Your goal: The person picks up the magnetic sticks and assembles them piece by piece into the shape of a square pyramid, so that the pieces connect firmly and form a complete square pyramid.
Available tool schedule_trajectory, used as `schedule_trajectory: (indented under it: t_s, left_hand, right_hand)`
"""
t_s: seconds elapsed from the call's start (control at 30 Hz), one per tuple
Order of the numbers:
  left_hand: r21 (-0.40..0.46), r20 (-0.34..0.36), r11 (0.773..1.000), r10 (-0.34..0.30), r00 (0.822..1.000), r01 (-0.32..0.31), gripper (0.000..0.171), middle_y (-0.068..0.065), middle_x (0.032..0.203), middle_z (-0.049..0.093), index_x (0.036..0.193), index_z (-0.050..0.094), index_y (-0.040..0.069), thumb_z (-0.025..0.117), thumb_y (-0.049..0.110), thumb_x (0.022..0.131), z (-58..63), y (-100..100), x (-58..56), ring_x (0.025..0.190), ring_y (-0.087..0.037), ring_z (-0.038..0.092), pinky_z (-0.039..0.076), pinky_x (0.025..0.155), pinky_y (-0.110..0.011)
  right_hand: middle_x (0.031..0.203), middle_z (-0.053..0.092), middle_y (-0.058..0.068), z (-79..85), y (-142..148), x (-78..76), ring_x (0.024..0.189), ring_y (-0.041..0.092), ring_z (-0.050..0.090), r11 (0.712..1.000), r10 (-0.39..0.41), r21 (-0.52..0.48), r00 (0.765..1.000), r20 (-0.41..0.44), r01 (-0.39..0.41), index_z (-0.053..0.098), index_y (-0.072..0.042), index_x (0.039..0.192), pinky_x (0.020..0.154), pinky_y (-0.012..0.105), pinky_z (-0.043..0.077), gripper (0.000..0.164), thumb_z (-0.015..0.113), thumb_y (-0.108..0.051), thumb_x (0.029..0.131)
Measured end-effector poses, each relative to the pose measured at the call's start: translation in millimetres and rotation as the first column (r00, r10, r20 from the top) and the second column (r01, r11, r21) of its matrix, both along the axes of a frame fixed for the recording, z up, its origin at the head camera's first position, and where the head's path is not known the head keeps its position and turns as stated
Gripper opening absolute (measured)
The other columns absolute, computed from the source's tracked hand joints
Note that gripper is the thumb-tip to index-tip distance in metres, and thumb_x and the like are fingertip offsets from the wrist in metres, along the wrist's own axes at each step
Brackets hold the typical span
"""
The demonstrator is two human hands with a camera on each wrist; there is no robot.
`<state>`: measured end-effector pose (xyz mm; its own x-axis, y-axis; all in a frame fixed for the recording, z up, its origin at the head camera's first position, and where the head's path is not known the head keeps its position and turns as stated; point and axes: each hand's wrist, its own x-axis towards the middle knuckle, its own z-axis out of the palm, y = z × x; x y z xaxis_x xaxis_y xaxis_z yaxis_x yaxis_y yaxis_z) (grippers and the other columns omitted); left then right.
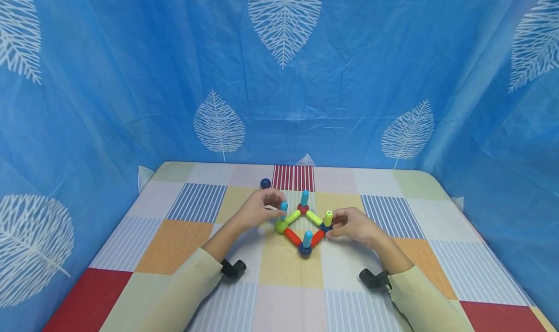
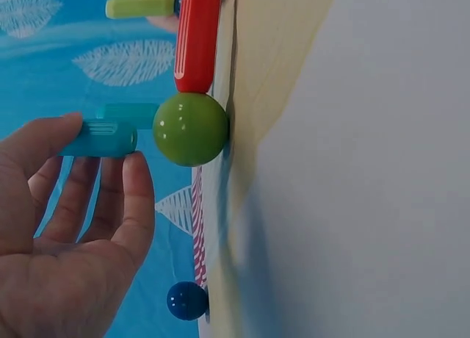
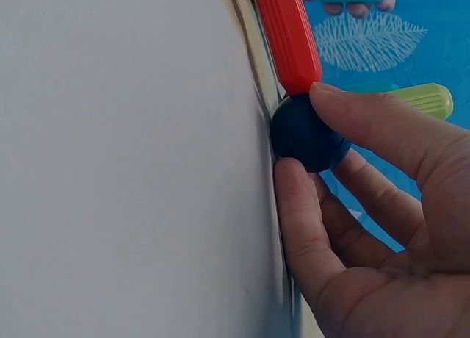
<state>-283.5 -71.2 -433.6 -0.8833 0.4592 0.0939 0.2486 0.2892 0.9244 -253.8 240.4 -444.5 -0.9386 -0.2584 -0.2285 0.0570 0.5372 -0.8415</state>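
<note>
My left hand [image 1: 261, 209] pinches a light blue rod [image 2: 110, 137] between thumb and fingertips, upright above the green ball [image 2: 191, 129]. A small gap shows between rod and ball in the left wrist view. With thumb and fingers, my right hand [image 1: 353, 225] holds the dark blue ball [image 3: 305, 132] at the right corner of a four-sided frame lying on the table. From that ball rises a yellow-green rod [image 1: 328, 218]. Red rods [image 1: 292, 236] form the near sides, yellow-green rods [image 1: 313, 218] the far sides. Light blue rods stand on the red ball [image 1: 303, 208] and near dark blue ball [image 1: 305, 250].
A loose dark blue ball [image 1: 265, 183] lies behind my left hand, close to the table's far edge. The patchwork cloth [image 1: 292, 303] covers the table. Blue curtains [image 1: 349, 79] with white leaf prints enclose the back and both sides.
</note>
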Motion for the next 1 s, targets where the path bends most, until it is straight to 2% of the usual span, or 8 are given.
schedule_trajectory:
  t_s: [0.37, 0.63, 0.87, 1.0]
  left_hand:
    - [0.020, 0.023, 0.996, -0.093, 0.995, 0.092, 0.020, -0.006, 0.107, 0.068, 0.102, 0.068, 0.008, 0.078, 0.000, 0.086, -2.4, -3.4, 3.0, 0.102, -0.018, 0.068, 0.060, 0.094, -0.036]
    - [0.014, 0.017, 0.994, -0.108, 0.994, 0.107, 0.020, -0.009, 0.107, 0.069, 0.104, 0.068, 0.006, 0.078, 0.002, 0.087, -1.1, -4.4, 5.1, 0.101, -0.017, 0.068, 0.060, 0.094, -0.036]
    - [0.017, 0.017, 0.992, -0.125, 0.992, 0.124, 0.021, -0.011, 0.107, 0.069, 0.105, 0.068, 0.004, 0.077, 0.000, 0.087, -0.7, -4.8, 6.3, 0.101, -0.017, 0.067, 0.059, 0.095, -0.036]
    - [-0.034, 0.005, 0.991, -0.126, 0.992, 0.126, 0.023, -0.009, 0.108, 0.071, 0.107, 0.068, 0.006, 0.077, 0.000, 0.087, -0.8, -4.9, 6.1, 0.103, -0.019, 0.068, 0.059, 0.096, -0.036]
  right_hand:
    - [0.102, 0.070, 0.011, 3.8, -1.7, 2.6, 0.092, 0.021, 0.062, 1.000, 0.011, -0.011, 1.000, -0.005, -0.011, 0.072, 0.001, 0.113, 0.076, 0.029, 0.054, 0.040, 0.088, -0.006, 0.076]
    - [0.097, 0.071, 0.009, 1.7, -1.4, 0.9, 0.089, 0.018, 0.063, 1.000, 0.023, -0.006, 1.000, -0.017, -0.023, 0.074, -0.001, 0.109, 0.076, 0.027, 0.054, 0.036, 0.088, -0.009, 0.077]
    - [0.098, 0.071, 0.009, 1.5, -1.8, 1.6, 0.091, 0.020, 0.063, 0.999, 0.047, 0.001, 0.998, -0.050, -0.047, 0.074, -0.001, 0.110, 0.078, 0.030, 0.054, 0.035, 0.087, -0.009, 0.079]
    - [0.097, 0.071, 0.007, 0.6, -0.4, 0.0, 0.089, 0.020, 0.062, 0.998, 0.060, 0.026, 0.996, -0.064, -0.059, 0.075, -0.003, 0.108, 0.079, 0.031, 0.054, 0.033, 0.087, -0.011, 0.079]
